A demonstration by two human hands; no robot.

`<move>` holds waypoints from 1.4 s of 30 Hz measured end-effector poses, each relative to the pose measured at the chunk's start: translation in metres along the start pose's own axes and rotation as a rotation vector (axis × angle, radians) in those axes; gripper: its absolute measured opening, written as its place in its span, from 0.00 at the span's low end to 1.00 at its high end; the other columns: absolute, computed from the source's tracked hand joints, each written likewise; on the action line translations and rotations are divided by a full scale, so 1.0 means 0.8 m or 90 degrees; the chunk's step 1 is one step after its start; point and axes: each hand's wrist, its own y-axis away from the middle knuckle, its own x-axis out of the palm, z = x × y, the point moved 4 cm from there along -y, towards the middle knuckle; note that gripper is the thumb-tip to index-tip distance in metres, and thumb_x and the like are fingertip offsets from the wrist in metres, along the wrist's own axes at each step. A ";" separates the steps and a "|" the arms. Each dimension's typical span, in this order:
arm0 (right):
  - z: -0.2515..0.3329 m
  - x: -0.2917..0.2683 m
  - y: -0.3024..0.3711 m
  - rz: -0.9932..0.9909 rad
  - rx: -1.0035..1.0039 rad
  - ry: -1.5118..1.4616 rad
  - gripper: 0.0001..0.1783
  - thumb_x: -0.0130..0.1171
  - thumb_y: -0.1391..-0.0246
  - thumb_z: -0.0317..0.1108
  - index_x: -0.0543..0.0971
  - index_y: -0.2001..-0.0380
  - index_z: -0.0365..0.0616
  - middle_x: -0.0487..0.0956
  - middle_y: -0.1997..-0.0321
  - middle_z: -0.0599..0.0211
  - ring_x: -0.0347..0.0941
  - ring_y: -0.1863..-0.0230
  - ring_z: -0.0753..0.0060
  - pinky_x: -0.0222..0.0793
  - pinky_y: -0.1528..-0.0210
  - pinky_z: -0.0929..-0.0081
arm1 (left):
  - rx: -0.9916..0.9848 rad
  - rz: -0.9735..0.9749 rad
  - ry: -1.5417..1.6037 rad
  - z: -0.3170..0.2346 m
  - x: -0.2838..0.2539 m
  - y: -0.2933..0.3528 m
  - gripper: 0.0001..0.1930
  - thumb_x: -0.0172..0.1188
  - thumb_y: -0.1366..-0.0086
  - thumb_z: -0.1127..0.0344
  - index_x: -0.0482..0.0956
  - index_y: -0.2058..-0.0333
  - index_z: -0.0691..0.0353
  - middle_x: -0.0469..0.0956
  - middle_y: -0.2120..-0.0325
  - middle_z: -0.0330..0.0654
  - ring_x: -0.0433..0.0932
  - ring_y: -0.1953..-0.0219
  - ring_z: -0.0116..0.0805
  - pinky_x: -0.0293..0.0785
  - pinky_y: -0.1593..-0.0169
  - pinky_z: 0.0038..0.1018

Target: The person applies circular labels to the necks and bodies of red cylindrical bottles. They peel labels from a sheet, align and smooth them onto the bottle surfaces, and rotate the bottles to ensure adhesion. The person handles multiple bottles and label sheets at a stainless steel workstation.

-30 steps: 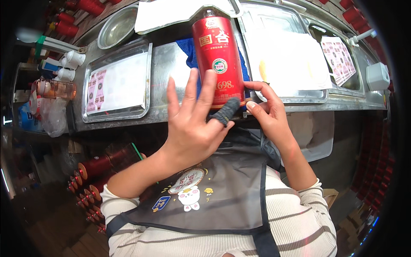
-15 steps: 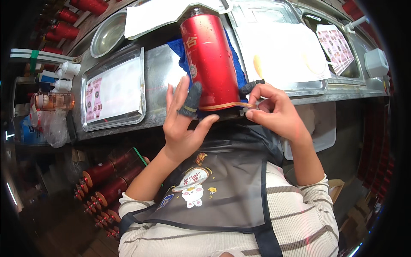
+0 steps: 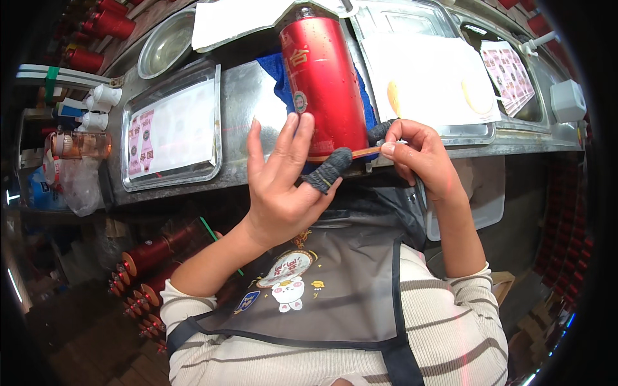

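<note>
A large red bottle (image 3: 331, 83) with gold lettering lies on a blue cloth (image 3: 275, 71), its base toward me. My left hand (image 3: 283, 177) is spread beside the base. Its finger in a dark knitted finger cover (image 3: 329, 170) reaches across the base's lower edge and appears to touch it. At the base's right, my right hand (image 3: 418, 157) pinches the end of a thin orange-gold strip (image 3: 368, 152) that runs along the base edge. Another dark finger cover (image 3: 382, 130) is on a right-hand finger, close to the bottle's side.
On the left, a clear tray (image 3: 206, 164) holds label sheets, with a metal bowl (image 3: 166, 45) behind it. White paper (image 3: 425, 83) covers a tray at right; pink label sheets (image 3: 507, 71) lie beyond. More red bottles (image 3: 148, 254) stand below the bench at left.
My left hand has shifted right, and its covered finger has swung down from the bottle's side to the base edge. My right hand, still pinching the strip, has moved slightly right.
</note>
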 end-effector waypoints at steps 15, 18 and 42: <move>0.009 0.017 0.003 -0.013 -0.028 0.037 0.06 0.65 0.44 0.31 0.77 0.71 0.44 0.70 0.77 0.85 0.60 0.78 0.96 0.51 0.78 0.91 | -0.142 -0.117 0.161 0.024 0.024 0.010 0.29 0.76 0.49 0.67 0.80 0.48 0.69 0.71 0.39 0.59 0.70 0.36 0.56 0.55 0.33 0.60; 0.015 0.016 0.006 -0.010 -0.008 0.028 0.06 0.65 0.44 0.29 0.78 0.70 0.41 0.76 0.74 0.79 0.65 0.75 0.94 0.58 0.74 0.90 | -0.140 -0.075 0.138 0.024 0.020 0.040 0.25 0.75 0.48 0.67 0.81 0.51 0.71 0.71 0.39 0.60 0.72 0.37 0.58 0.54 0.33 0.61; 0.004 0.007 0.001 -0.028 -0.016 0.047 0.05 0.63 0.43 0.29 0.78 0.71 0.40 0.76 0.73 0.79 0.66 0.75 0.93 0.59 0.74 0.90 | 0.103 0.006 -0.049 -0.015 0.005 -0.039 0.09 0.71 0.50 0.67 0.84 0.69 0.57 0.75 0.41 0.55 0.73 0.39 0.61 0.48 0.34 0.67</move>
